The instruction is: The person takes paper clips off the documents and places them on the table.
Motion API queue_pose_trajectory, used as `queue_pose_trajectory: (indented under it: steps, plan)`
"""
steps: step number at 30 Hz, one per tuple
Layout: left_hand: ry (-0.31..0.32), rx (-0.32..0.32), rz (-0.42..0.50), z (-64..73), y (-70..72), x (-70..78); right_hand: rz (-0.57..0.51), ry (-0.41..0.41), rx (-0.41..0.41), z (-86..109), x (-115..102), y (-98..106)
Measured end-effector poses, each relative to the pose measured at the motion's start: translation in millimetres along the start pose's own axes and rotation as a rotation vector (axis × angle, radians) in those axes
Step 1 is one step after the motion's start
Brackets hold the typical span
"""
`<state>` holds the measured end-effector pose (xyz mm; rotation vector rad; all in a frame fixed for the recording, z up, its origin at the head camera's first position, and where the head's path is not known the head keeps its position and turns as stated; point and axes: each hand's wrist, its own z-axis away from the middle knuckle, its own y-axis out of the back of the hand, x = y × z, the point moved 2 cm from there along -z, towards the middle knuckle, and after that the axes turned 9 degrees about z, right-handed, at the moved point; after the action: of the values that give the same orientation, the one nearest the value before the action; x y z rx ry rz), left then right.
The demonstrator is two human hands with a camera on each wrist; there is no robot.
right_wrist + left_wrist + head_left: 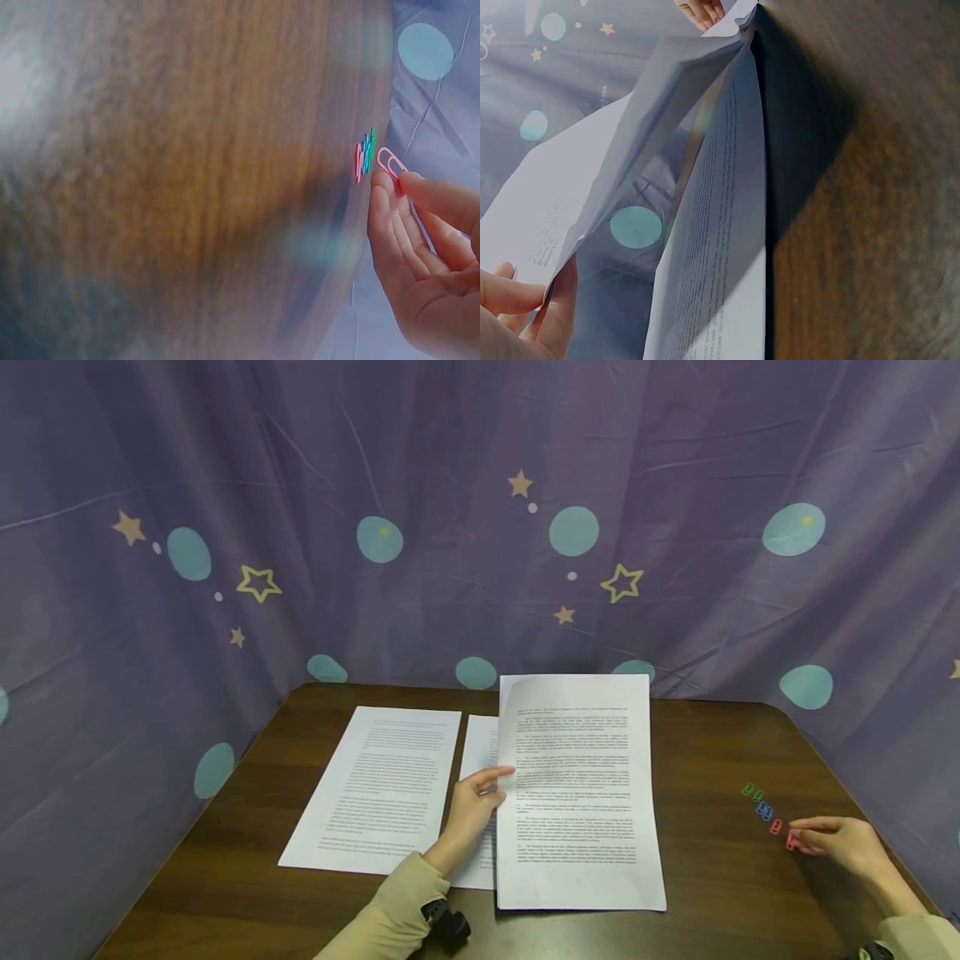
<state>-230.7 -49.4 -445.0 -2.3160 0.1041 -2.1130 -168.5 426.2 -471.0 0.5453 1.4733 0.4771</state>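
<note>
In the head view my left hand (472, 810) pinches the left edge of a stack of printed sheets (577, 793). The left wrist view shows the held sheets (592, 172) lifted and bent upward, with my thumb and fingers (510, 292) gripping their edge. At the right side of the table my right hand (847, 847) pinches a pink paper clip (389, 161) between thumb and fingertips, just off the table. Beside it lie a red paper clip (776, 827), blue paper clips (764, 811) and green paper clips (753, 792) in a slanting row.
Another printed page (375, 785) lies flat at the left of the brown wooden table (712, 877). A second printed page (480, 860) is partly covered by the stack and my left hand. Behind the table hangs a purple curtain (450, 460) with stars and dots.
</note>
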Motion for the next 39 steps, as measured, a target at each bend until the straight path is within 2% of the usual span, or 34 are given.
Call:
queue_pose_trajectory:
  steps: [18, 22, 26, 33, 39]
  plan:
    - [0.006, 0.007, 0.004, 1.0, 0.4, -0.2, 0.061, -0.056, -0.023, -0.2, 10.0, -3.2]
    - [0.003, 0.002, -0.006, 0.1, 0.2, 0.1, 0.125, -0.038, 0.026, 0.4, 8.2, -2.6]
    - [0.006, 0.003, -0.019, -0.5, 0.5, 1.3, 0.168, 0.018, 0.08, 2.0, 0.1, -4.9]
    - [-0.005, 0.002, 0.007, -1.9, 1.1, -0.2, 0.15, 0.125, 0.068, 1.9, -26.4, -18.8]
    - [0.003, 0.001, 0.021, -2.6, -0.5, 0.3, 0.19, 0.109, 0.057, -0.7, -52.2, -33.6]
